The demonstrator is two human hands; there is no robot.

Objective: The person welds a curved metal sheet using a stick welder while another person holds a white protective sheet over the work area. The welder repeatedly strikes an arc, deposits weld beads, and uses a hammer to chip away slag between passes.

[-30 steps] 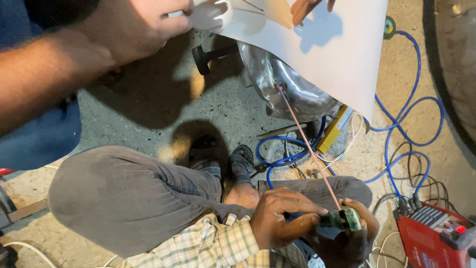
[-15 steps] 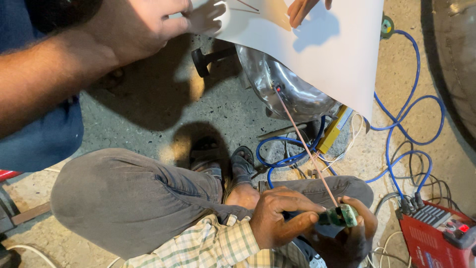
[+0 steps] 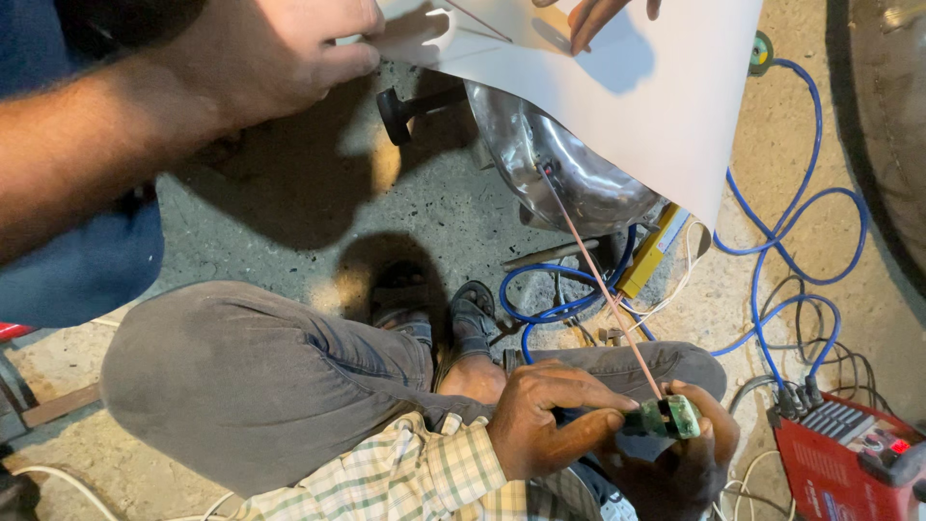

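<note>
Pinching the white sheet (image 3: 656, 106) with left hand (image 3: 280, 58) fingers, right hand (image 3: 593, 17) grip untellable, just above the steel vessel (image 3: 569, 174) where a co-worker's welding rod (image 3: 598, 280) slants up.

White sheet (image 3: 637, 87); blue cable (image 3: 772, 241); red machine (image 3: 839, 463); green-cream checked shirt (image 3: 405, 478); grey trousers (image 3: 260, 376).

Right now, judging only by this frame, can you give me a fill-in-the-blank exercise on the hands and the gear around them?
1. The left hand holds a white ___ above the metal vessel.
2. A crouching co-worker holds a green holder whose thin ___ reaches the vessel.
3. The looped cables on the floor are ___.
4. The machine at lower right is ___.

Missing words: sheet; rod; blue; red.
</note>
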